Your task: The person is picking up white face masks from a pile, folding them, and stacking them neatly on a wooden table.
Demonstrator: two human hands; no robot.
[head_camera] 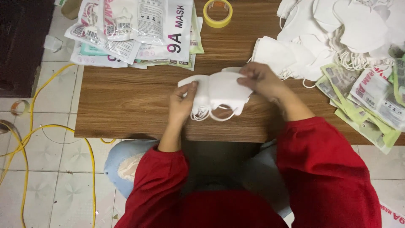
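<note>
You've got a small stack of white masks (219,90) pinched at both ends, just above the desk (126,101) near its front edge. Left hand (182,103) fingers press the left end, thumb on top; right hand (260,78) fingers pinch the right end. Risk: ear loops (209,113) dangle under the stack, so they could snag or tangle w/ each other. A loose grip could let the stack fan out and slide off the edge.

Both hands — left hand (182,103), right hand (260,79) — pinch a stack of white masks (219,90) (ear loops dangling) over the wooden table (126,101).
</note>
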